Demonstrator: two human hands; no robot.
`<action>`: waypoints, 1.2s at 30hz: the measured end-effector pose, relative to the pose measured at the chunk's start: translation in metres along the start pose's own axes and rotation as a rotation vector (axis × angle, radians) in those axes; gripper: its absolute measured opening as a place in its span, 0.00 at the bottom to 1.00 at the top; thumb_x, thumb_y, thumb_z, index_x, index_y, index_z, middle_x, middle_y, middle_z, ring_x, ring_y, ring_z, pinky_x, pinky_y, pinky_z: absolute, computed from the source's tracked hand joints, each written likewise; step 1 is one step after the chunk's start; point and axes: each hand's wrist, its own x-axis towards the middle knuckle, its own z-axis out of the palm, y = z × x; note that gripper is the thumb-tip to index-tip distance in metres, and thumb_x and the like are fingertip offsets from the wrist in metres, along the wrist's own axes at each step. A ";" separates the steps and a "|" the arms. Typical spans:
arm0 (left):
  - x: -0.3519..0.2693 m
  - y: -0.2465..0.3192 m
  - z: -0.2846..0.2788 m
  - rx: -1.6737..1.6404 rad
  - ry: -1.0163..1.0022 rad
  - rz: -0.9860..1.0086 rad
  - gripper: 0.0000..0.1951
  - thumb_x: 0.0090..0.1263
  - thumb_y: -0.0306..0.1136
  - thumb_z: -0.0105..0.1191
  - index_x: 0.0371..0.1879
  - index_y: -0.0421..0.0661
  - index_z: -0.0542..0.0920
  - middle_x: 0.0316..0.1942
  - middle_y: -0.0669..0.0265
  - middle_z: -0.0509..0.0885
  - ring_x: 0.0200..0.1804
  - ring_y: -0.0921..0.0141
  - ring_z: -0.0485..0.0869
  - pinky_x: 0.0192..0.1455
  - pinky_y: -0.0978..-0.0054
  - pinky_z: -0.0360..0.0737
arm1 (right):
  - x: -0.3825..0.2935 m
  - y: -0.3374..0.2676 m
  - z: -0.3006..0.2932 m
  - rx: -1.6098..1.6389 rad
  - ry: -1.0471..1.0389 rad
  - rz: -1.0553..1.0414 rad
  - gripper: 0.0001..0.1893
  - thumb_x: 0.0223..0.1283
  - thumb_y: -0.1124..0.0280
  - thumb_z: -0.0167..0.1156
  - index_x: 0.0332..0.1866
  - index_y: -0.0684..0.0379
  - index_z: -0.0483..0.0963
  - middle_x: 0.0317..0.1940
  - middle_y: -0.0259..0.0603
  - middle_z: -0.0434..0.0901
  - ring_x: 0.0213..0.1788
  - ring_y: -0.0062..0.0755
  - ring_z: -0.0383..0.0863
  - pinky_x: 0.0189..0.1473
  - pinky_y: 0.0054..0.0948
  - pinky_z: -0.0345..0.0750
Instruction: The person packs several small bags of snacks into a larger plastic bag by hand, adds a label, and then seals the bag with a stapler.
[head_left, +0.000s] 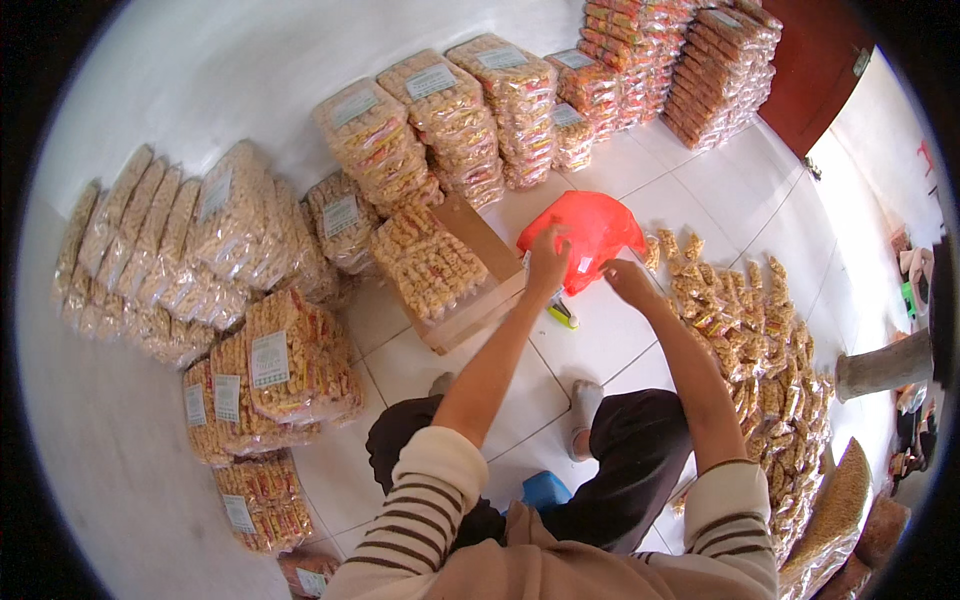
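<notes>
A red plastic bag lies crumpled on the white tiled floor in front of me. My left hand is over its left side, fingers slightly blurred; whether they grip the plastic is unclear. At the bag's lower right edge is my right hand, its fingers bent and apart, with nothing visible in them. A yellow-green handled tool rests on the tiles below the bag, partly hidden by my left forearm. To the left, a clear pack of snacks sits on a cardboard box.
Stacked clear snack packs line the wall, with more piles at my left. Many small snack packets spread across the floor at right, beside a large clear sack. A blue object lies between my legs.
</notes>
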 end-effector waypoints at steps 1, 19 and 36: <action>-0.007 -0.010 0.018 -0.044 -0.002 -0.076 0.10 0.60 0.25 0.48 0.40 0.40 0.77 0.42 0.56 0.79 0.49 0.60 0.75 0.55 0.66 0.69 | 0.003 0.014 0.006 0.075 0.101 0.061 0.09 0.59 0.70 0.50 0.36 0.62 0.76 0.36 0.42 0.81 0.37 0.38 0.81 0.41 0.34 0.78; -0.122 -0.175 0.085 -0.547 0.315 -1.201 0.27 0.67 0.40 0.46 0.62 0.47 0.56 0.60 0.60 0.63 0.57 0.66 0.68 0.59 0.63 0.67 | 0.059 0.027 0.209 0.502 0.103 0.765 0.16 0.50 0.60 0.61 0.38 0.64 0.78 0.29 0.51 0.81 0.34 0.44 0.81 0.35 0.38 0.75; 0.033 0.099 0.025 -0.862 0.285 -0.233 0.20 0.63 0.28 0.56 0.52 0.40 0.67 0.45 0.62 0.77 0.47 0.74 0.75 0.52 0.75 0.72 | 0.011 -0.081 -0.090 1.020 0.561 0.259 0.09 0.62 0.69 0.54 0.38 0.66 0.75 0.30 0.34 0.78 0.33 0.21 0.75 0.41 0.23 0.74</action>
